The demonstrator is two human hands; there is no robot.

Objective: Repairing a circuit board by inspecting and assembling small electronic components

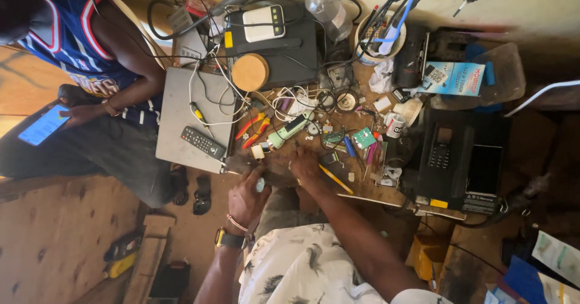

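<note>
The left hand (246,196) is curling its fingers around a small pale-blue object (260,185), pinching it at the near edge of the cluttered workbench (368,192); what the object is cannot be made out. The right hand (305,165) is resting just beside it, fingers bent down onto the bench top, and whether they are gripping anything is too small to tell. A yellow pencil-like tool (336,179) is lying just right of that hand. Beyond the fingertips a green circuit board (364,138) and red-handled pliers (254,129) are sitting among loose wires. Farther left, a black remote control (203,142) is lying on a closed grey laptop (181,107). Another person is sitting well apart, holding a phone (42,124).
</note>
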